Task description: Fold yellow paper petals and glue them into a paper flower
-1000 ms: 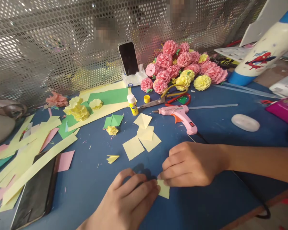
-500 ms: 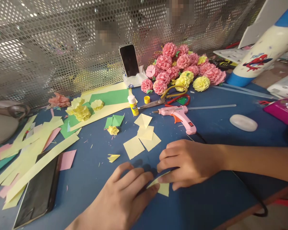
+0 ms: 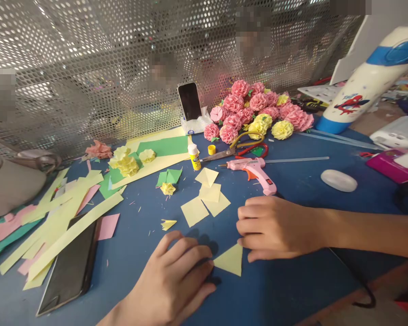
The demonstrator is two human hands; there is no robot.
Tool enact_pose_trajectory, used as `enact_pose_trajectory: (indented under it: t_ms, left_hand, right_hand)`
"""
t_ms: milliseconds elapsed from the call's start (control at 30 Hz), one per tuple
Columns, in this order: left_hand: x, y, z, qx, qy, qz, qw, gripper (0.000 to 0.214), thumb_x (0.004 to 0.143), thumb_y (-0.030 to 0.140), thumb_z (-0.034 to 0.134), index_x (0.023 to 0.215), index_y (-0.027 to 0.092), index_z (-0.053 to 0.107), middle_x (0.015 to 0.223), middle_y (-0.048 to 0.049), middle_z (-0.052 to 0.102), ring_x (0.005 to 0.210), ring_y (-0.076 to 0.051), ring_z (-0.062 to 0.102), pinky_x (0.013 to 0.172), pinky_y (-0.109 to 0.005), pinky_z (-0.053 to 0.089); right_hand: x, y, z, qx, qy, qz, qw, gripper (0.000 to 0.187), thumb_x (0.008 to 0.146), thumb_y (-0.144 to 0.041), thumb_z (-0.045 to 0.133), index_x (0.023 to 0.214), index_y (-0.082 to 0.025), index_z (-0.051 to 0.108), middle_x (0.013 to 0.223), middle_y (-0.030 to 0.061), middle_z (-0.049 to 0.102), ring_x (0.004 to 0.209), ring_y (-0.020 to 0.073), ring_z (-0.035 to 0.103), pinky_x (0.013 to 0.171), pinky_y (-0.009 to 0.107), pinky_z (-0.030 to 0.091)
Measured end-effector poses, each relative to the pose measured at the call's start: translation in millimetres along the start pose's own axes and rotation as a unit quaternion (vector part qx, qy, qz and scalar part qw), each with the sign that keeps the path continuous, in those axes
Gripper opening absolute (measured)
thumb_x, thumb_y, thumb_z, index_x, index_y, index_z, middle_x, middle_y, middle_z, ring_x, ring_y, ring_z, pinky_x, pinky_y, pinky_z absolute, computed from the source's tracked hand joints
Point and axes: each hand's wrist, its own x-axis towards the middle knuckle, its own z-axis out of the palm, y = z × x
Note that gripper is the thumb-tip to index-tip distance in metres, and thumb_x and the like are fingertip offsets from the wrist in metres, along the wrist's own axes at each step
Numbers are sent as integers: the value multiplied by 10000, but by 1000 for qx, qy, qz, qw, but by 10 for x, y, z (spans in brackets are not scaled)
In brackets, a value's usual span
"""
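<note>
A piece of pale yellow paper [image 3: 230, 260] lies on the table between my hands, folded into a triangle. At its left corner, the fingertips of my left hand [image 3: 180, 271] press on the paper, with the fingers bent and the thumb lower down, apart from them. My right hand [image 3: 275, 228] has its fingers curled together, and their tips meet the triangle's top corner. Just beyond lie several yellow paper squares [image 3: 194, 211], partly overlapping. A small folded yellow piece [image 3: 169, 224] rests above my left hand.
A pink glue gun [image 3: 253, 170], scissors [image 3: 221, 155] and a glue stick [image 3: 194, 157] lie farther back. Behind them are pink paper flowers [image 3: 234, 103] and a propped phone [image 3: 189, 100]. Paper strips [image 3: 78, 235] cover a dark phone [image 3: 70, 267] at left. A bottle [image 3: 357, 90] stands right.
The yellow paper now lies flat as a triangle, more of it uncovered. My right hand has shifted slightly right, and my left thumb has come off the paper. The view has tilted a little.
</note>
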Motion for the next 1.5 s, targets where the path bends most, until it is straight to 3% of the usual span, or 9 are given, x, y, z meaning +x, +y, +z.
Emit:
enact_pose_trajectory:
  t_ms: [133, 333, 433, 533, 600, 700, 800, 1200, 1500]
  left_hand:
    - [124, 28, 91, -51, -17, -76, 996, 221, 937, 338, 614, 1088, 180, 584, 1074, -37, 655, 922, -206, 556, 881, -376, 344]
    - [236, 55, 148, -100, -43, -233, 966, 136, 870, 222, 666, 956, 218, 560, 1016, -15, 602, 934, -213, 530, 838, -365, 376]
    - [215, 55, 117, -132, -43, -280, 950, 108, 841, 200, 687, 897, 231, 600, 1031, -3, 585, 965, -211, 526, 878, -369, 372]
    - [194, 69, 87, -189, -30, -308, 932, 77, 863, 180, 652, 823, 225, 603, 1023, 6, 586, 1002, -198, 535, 936, -363, 364]
    - [194, 82, 77, -204, -30, -309, 928, 97, 884, 171, 618, 807, 217, 582, 1013, 7, 589, 1002, -191, 539, 947, -359, 366]
    - [212, 88, 81, -158, -51, -287, 943, 90, 895, 156, 588, 828, 207, 559, 995, -8, 580, 963, -199, 527, 903, -368, 386]
    - [234, 75, 98, -77, -58, -251, 963, 80, 897, 132, 556, 854, 198, 552, 992, -23, 569, 921, -209, 508, 837, -378, 397]
    - [200, -38, 102, -89, -31, -188, 978, 81, 971, 134, 502, 960, 204, 541, 1074, -23, 615, 960, -177, 536, 859, -348, 376]
    - [74, -128, 130, -19, 17, -20, 999, 319, 1049, 165, 337, 1167, 177, 633, 1141, -50, 707, 1000, -172, 600, 942, -356, 357]
  right_hand:
    - [155, -52, 108, -23, -8, 8, 1000, 432, 915, -598, 536, 843, -174, 574, 756, 10, 589, 698, 179, 486, 591, 328, 243]
    - [279, -75, 154, 133, -23, 100, 986, 200, 988, -290, 497, 839, -179, 571, 772, 13, 659, 701, 151, 571, 591, 285, 291]
    - [285, -103, 77, 351, -49, 236, 905, 148, 955, -251, 543, 824, -184, 530, 700, -23, 672, 621, 113, 589, 571, 224, 337]
    - [279, -148, 2, 497, -71, 283, 817, 161, 958, -277, 525, 830, -184, 501, 689, -24, 687, 622, 106, 617, 598, 201, 387]
    - [271, -174, -7, 455, -77, 288, 839, 194, 951, -282, 523, 785, -183, 502, 660, -29, 666, 607, 107, 597, 590, 208, 362]
    - [253, -185, 57, 277, -46, 279, 918, 182, 925, -240, 536, 754, -183, 514, 730, -23, 645, 647, 118, 567, 579, 235, 289]
    - [227, -164, 147, 185, -12, 251, 950, 136, 943, -236, 519, 816, -189, 530, 842, -9, 631, 733, 139, 576, 607, 251, 295]
    - [162, 52, 228, 227, 59, 148, 961, 139, 994, -299, 529, 970, -178, 593, 950, 24, 645, 894, 158, 569, 785, 272, 400]
    - [120, 186, 291, 185, 81, -37, 979, 298, 1030, -151, 353, 1051, -146, 650, 1097, 82, 704, 1003, 181, 596, 838, 321, 444]
